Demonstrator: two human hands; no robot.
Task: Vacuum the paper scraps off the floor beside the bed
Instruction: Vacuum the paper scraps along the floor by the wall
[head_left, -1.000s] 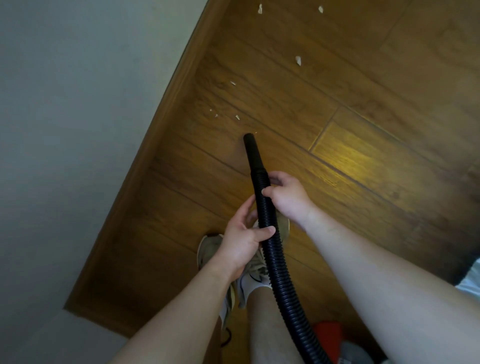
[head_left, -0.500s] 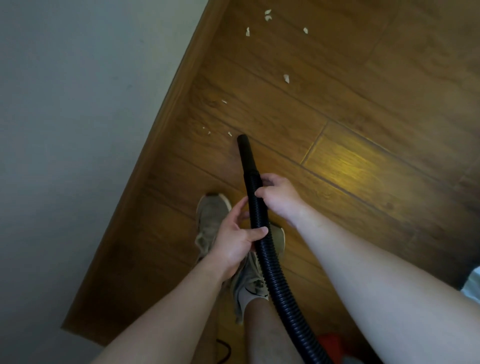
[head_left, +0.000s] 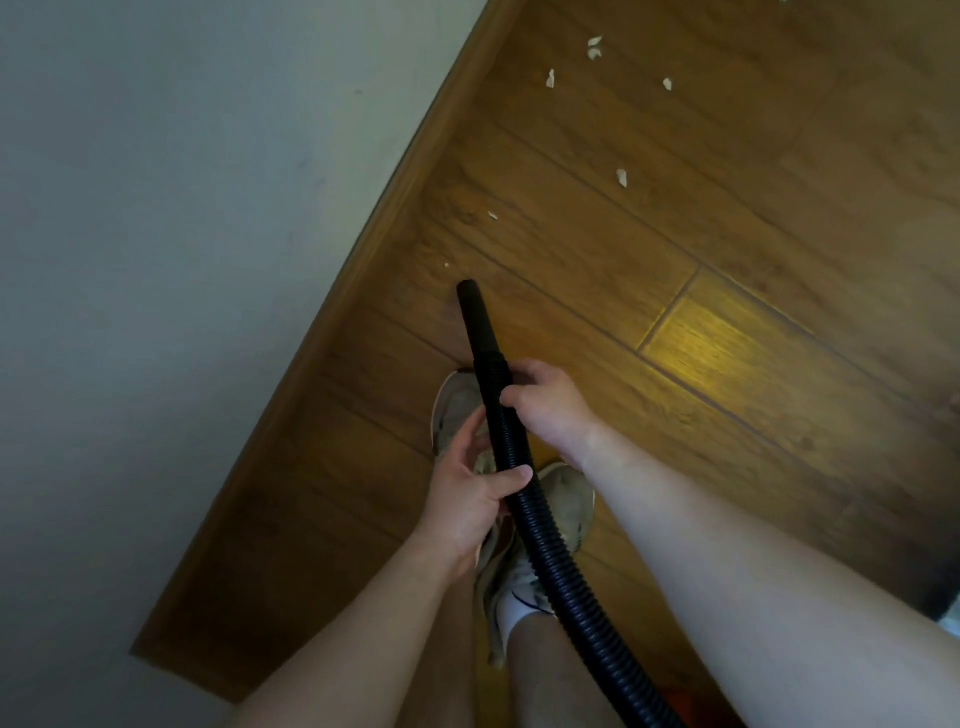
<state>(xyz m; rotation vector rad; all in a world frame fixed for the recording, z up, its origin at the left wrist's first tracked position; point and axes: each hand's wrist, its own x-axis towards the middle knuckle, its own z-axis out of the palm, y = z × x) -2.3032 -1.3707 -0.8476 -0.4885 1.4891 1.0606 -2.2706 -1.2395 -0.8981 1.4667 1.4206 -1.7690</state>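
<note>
A black ribbed vacuum hose (head_left: 540, 525) runs up from the bottom of the view and ends in a smooth black nozzle (head_left: 475, 317) that points at the wooden floor (head_left: 779, 234). My right hand (head_left: 545, 405) grips the hose just below the nozzle. My left hand (head_left: 467, 493) holds it lower down, thumb across the ribs. Several white paper scraps lie beyond the nozzle tip: a tiny one (head_left: 447, 265) close by, another (head_left: 492, 215) further on, a larger one (head_left: 622, 177), and a group (head_left: 594, 48) near the top.
A pale wall (head_left: 182, 260) with a wooden skirting board (head_left: 374, 249) runs diagonally along the left. My two feet in grey shoes (head_left: 457, 405) stand under the hose. A bit of something red (head_left: 675, 699) shows at the bottom edge.
The nozzle has moved forward over the floor. The small scraps that lay by its tip are gone from view except one speck. More scraps have come into view at the top.
</note>
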